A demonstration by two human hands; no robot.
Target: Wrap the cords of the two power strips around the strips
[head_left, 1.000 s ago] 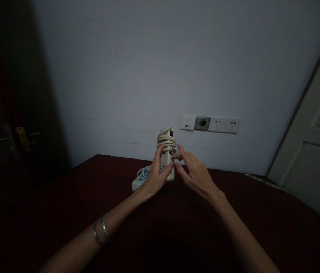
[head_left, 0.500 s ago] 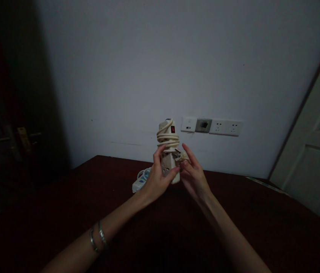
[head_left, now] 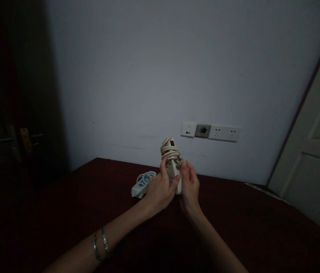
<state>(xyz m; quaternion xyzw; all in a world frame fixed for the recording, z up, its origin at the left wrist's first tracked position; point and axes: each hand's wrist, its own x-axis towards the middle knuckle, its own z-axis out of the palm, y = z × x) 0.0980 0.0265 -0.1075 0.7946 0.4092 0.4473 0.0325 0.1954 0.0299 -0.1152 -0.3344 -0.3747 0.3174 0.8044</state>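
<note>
A white power strip (head_left: 172,170) with a red switch near its top is held tilted above the dark table. Its cream cord (head_left: 170,151) is wound several times round the upper half. My left hand (head_left: 161,187) grips the strip's lower part, thumb in front. At the strip's right side, my right hand (head_left: 189,185) is closed on the cord's plug (head_left: 181,162), which is partly hidden by the fingers. A second power strip (head_left: 143,184), white with blue, lies on the table behind my left hand, a light cord looped on it.
The dark red table (head_left: 114,212) reaches back to a pale wall. Wall sockets (head_left: 224,133) and a grey wall plate (head_left: 202,131) sit above its rear edge. A white door (head_left: 319,163) stands at right, a dark door with a brass lock (head_left: 25,139) at left.
My right hand's fingers have closed round the plug, having been more spread. The held strip sits lower in view and leans a little more. More of the second strip shows.
</note>
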